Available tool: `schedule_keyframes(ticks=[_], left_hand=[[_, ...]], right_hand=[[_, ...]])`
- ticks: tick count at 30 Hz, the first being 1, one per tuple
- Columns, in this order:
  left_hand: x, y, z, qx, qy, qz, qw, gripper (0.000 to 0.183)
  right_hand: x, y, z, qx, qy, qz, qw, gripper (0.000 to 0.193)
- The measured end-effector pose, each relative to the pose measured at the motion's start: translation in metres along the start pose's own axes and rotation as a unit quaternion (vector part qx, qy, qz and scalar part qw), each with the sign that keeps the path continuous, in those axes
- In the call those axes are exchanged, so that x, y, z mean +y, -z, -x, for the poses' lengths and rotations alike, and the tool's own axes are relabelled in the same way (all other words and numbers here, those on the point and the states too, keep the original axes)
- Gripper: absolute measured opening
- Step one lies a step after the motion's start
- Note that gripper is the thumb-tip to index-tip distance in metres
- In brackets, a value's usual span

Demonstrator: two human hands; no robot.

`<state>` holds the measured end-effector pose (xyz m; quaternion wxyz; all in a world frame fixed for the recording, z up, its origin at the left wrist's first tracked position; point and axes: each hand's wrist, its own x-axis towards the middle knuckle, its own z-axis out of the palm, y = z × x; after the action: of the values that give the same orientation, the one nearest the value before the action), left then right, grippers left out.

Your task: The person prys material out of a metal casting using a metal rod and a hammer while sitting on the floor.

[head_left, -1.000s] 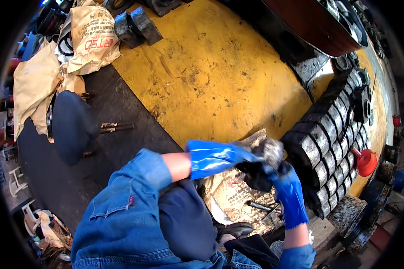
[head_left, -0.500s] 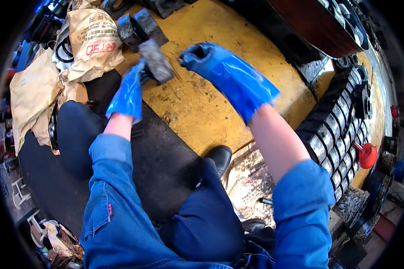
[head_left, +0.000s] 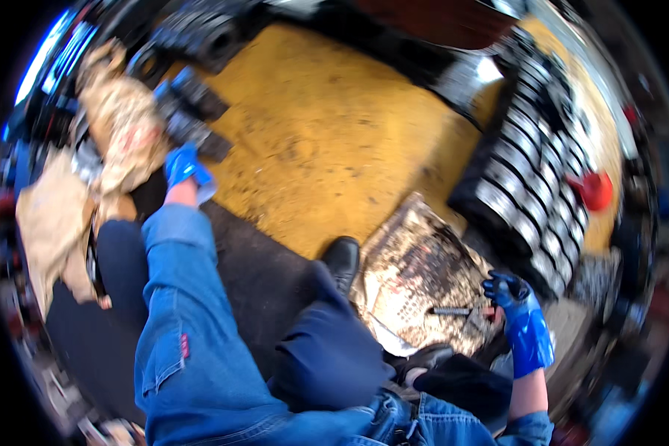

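Observation:
My left hand [head_left: 184, 169], in a blue glove, is closed at the near end of a dark metal block [head_left: 214, 146]. The block lies at the left edge of the yellow surface, beside two similar dark metal blocks [head_left: 195, 91]. Motion blur softens the fingers there. Far to the right, my right hand [head_left: 514, 294], also gloved in blue, is low with its fingers apart and nothing seen in them. Close to its fingertips lies a tool with a dark ribbed handle [head_left: 450, 311] on a stained sheet of paper [head_left: 398, 275].
Brown paper bags [head_left: 123, 123] stand at the left. Stacked rows of dark, shiny ring-like metal parts [head_left: 524, 182] fill the right, with a red funnel [head_left: 595, 191] beside them. My shoe [head_left: 342, 262] is at the near edge of the yellow surface [head_left: 327, 134].
The left hand brought its metal block down and left beside the other blocks. The right hand went from above the yellow surface to the lower right, near the tool. The view shifted.

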<state>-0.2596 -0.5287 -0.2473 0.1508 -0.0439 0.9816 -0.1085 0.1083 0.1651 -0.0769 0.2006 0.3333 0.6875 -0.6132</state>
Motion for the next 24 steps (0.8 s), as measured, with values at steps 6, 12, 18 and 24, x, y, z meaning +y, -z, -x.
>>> schedule_keyframes(ticks=[6, 12, 18, 24], left_hand=[[0.066, 0.024, 0.023, -0.017, 0.184, 0.558, 0.809, 0.032], [0.197, 0.138, 0.107, -0.074, 0.044, 0.607, 0.790, 0.031], [0.309, 0.239, 0.224, -0.103, -0.204, 0.582, 0.780, 0.038], [0.364, 0.304, 0.345, -0.034, -0.398, 0.546, 0.736, 0.031]], right_hand=[[0.014, 0.034, 0.070, 0.146, 0.060, -0.130, 0.979, 0.043], [0.026, 0.002, 0.092, 0.091, 0.047, 0.356, 0.929, 0.032], [0.018, -0.002, 0.122, 0.027, -0.024, 0.486, 0.873, 0.025], [0.026, 0.084, 0.157, 0.500, 0.117, 0.221, 0.829, 0.028]])
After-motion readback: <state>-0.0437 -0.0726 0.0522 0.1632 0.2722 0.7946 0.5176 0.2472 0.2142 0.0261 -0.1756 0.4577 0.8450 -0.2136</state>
